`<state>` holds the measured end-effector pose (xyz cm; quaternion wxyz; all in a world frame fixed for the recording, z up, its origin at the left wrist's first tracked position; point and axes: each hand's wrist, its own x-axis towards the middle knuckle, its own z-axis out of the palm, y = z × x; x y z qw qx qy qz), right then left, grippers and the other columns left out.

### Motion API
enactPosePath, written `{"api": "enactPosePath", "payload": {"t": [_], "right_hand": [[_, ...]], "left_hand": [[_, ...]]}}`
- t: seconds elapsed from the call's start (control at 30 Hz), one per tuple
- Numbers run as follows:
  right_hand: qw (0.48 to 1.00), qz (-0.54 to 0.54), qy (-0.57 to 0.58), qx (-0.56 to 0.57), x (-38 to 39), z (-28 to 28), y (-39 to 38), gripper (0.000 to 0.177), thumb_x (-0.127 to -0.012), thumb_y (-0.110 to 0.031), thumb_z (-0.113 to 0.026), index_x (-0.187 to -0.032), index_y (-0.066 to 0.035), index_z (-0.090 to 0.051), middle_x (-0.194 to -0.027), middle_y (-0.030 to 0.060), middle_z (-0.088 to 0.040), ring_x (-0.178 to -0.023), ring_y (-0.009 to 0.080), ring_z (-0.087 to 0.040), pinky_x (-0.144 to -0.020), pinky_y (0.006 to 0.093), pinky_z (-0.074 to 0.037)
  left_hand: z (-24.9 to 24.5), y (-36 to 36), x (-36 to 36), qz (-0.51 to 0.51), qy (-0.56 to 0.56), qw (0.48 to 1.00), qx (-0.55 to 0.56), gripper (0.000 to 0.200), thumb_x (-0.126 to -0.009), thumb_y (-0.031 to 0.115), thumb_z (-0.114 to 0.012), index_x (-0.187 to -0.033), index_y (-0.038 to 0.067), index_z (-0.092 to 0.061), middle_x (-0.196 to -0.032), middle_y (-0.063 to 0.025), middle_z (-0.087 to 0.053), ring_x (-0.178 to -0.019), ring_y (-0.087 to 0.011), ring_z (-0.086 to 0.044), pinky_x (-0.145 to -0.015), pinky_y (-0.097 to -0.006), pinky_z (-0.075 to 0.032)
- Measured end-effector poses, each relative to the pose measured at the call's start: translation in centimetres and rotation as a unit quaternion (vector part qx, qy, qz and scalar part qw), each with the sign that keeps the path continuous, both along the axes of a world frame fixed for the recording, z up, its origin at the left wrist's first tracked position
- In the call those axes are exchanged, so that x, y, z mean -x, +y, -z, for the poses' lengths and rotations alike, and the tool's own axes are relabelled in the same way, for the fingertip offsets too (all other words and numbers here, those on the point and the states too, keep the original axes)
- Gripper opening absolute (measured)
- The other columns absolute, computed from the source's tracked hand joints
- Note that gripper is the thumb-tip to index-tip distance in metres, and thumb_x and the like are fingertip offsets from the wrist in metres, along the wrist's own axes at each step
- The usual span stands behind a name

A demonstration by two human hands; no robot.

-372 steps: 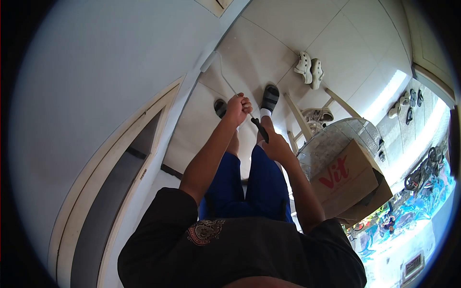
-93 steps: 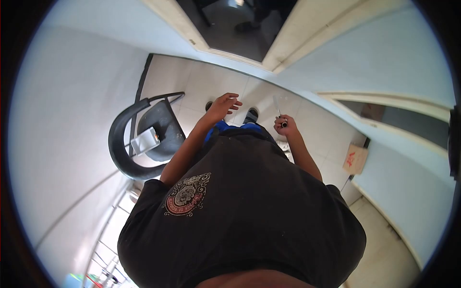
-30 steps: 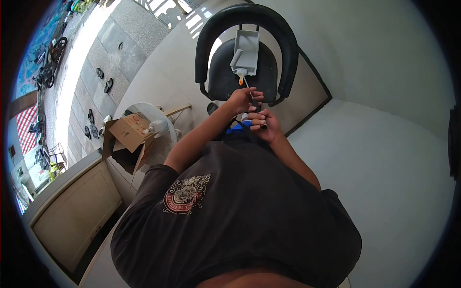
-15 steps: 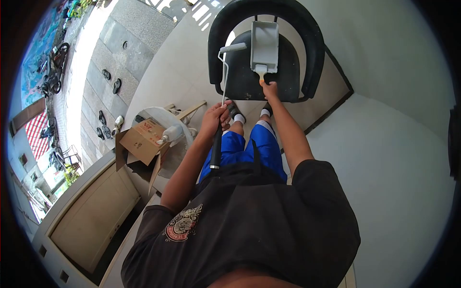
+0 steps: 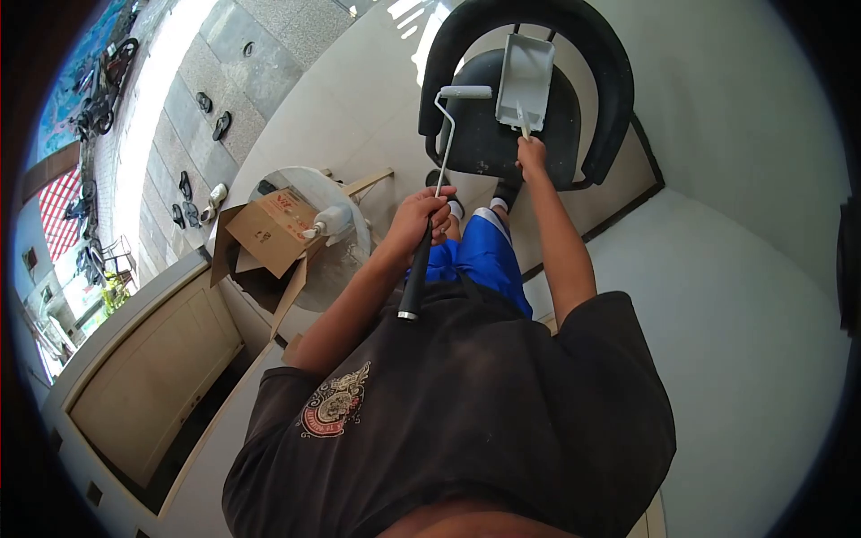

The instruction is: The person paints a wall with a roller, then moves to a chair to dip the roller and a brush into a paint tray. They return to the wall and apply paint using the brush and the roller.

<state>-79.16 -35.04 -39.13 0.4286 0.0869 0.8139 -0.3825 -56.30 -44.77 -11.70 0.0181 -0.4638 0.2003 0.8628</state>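
Observation:
My left hand (image 5: 422, 221) is closed around a paint roller (image 5: 415, 285) with a long black handle and a bent wire frame. Its white roller sleeve (image 5: 466, 92) is held up just left of the paint tray. My right hand (image 5: 531, 156) grips a paintbrush (image 5: 525, 125), turned edge-on, its bristles over the near end of the tray. The white paint tray (image 5: 538, 63) lies on the seat of a black chair (image 5: 480, 164) with a curved backrest. Whether the bristles touch the tray cannot be made out.
To the left, a small round table (image 5: 337, 280) holds an open cardboard box (image 5: 269, 235) and a white spray bottle (image 5: 334, 222). A pale wall (image 5: 744, 296) stands on the right. Several shoes and sandals (image 5: 221, 125) lie on the paving outside.
The paintbrush has turned from flat to edge-on in my right hand. The chair, tray and round table appear shifted right as the view moved. Both hands keep their holds.

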Motion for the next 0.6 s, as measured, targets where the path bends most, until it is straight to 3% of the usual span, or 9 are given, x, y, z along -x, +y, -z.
{"api": "enactPosePath", "payload": {"t": [0.03,0.17,0.23,0.27,0.33,0.37,0.53,0.6], "right_hand": [[0.994,0.044,-0.024,0.101,-0.2,-3.2,1.2,0.028,-0.092,-0.017,-0.056,-0.114,-0.001,-0.063,-0.067,0.0012,-0.054,-0.049,0.0085,-0.048,-0.040,0.0268,-0.038],[0.976,0.032,-0.071,0.205,-0.7,-13.2,4.3,0.026,-0.093,-0.019,-0.057,-0.111,-0.002,-0.066,-0.064,-0.0037,-0.050,-0.050,0.0044,-0.045,-0.040,0.0236,-0.035],[0.971,-0.175,0.079,0.144,-0.3,-15.7,4.2,0.027,-0.092,-0.021,-0.056,-0.107,-0.001,-0.067,-0.070,0.0116,-0.063,-0.059,0.0218,-0.062,-0.060,0.0392,-0.051],[0.970,-0.177,0.082,0.141,-0.1,-16.3,4.1,0.027,-0.092,-0.021,-0.056,-0.107,-0.001,-0.067,-0.070,0.0116,-0.063,-0.059,0.0218,-0.062,-0.060,0.0392,-0.051],[0.924,-0.255,0.266,0.104,1.2,-17.0,3.1,0.029,-0.090,-0.020,-0.055,-0.111,-0.004,-0.067,-0.086,0.0223,-0.068,-0.081,0.0374,-0.067,-0.076,0.0438,-0.051],[0.927,-0.267,0.247,0.094,2.3,-18.1,2.6,0.030,-0.088,-0.020,-0.054,-0.109,-0.004,-0.068,-0.099,0.0278,-0.064,-0.097,0.0451,-0.061,-0.083,0.0482,-0.049],[0.889,-0.372,0.259,0.067,7.0,-15.7,0.9,0.029,-0.087,-0.020,-0.052,-0.104,-0.003,-0.069,-0.099,0.0276,-0.065,-0.095,0.0440,-0.063,-0.084,0.0479,-0.049],[0.864,-0.445,0.235,0.020,8.0,-14.6,0.5,0.031,-0.089,-0.021,-0.052,-0.111,-0.006,-0.068,-0.097,0.0268,-0.065,-0.095,0.0434,-0.063,-0.083,0.0475,-0.049]], "left_hand": [[0.1,0.3,0.4,0.004,-0.009,1.000,0.015,0.027,-0.097,0.011,-0.044,-0.123,0.003,-0.048,-0.057,0.0015,-0.038,-0.045,-0.0091,-0.038,-0.038,-0.0236,-0.030],[-0.1,2.2,1.7,0.019,-0.025,0.998,0.054,0.029,-0.094,0.008,-0.044,-0.123,0.002,-0.048,-0.058,0.0008,-0.039,-0.045,-0.0094,-0.038,-0.038,-0.0246,-0.031],[0.2,3.4,2.4,0.029,-0.013,0.998,0.057,0.031,-0.094,0.007,-0.044,-0.124,0.002,-0.047,-0.058,0.0007,-0.039,-0.045,-0.0097,-0.038,-0.038,-0.0249,-0.031],[-0.1,4.2,2.7,0.039,-0.009,0.998,0.055,0.032,-0.093,0.006,-0.044,-0.125,0.002,-0.047,-0.058,0.0006,-0.039,-0.045,-0.0100,-0.039,-0.039,-0.0252,-0.031],[-0.9,5.2,3.8,0.037,-0.007,0.998,0.043,0.034,-0.092,0.006,-0.044,-0.126,0.002,-0.046,-0.059,0.0005,-0.040,-0.046,-0.0101,-0.039,-0.039,-0.0253,-0.031],[-1.4,5.7,4.3,0.036,-0.011,0.999,0.034,0.035,-0.092,0.005,-0.044,-0.127,0.002,-0.045,-0.059,0.0005,-0.040,-0.046,-0.0102,-0.039,-0.040,-0.0254,-0.032],[-1.8,7.8,6.4,0.053,-0.013,0.998,0.042,0.037,-0.091,0.004,-0.044,-0.129,0.001,-0.044,-0.060,0.0007,-0.040,-0.048,-0.0100,-0.039,-0.041,-0.0251,-0.032],[-2.0,8.5,7.1,0.049,-0.015,0.998,0.045,0.037,-0.092,0.004,-0.044,-0.129,0.001,-0.044,-0.060,0.0008,-0.039,-0.049,-0.0099,-0.039,-0.041,-0.0251,-0.032]]}}
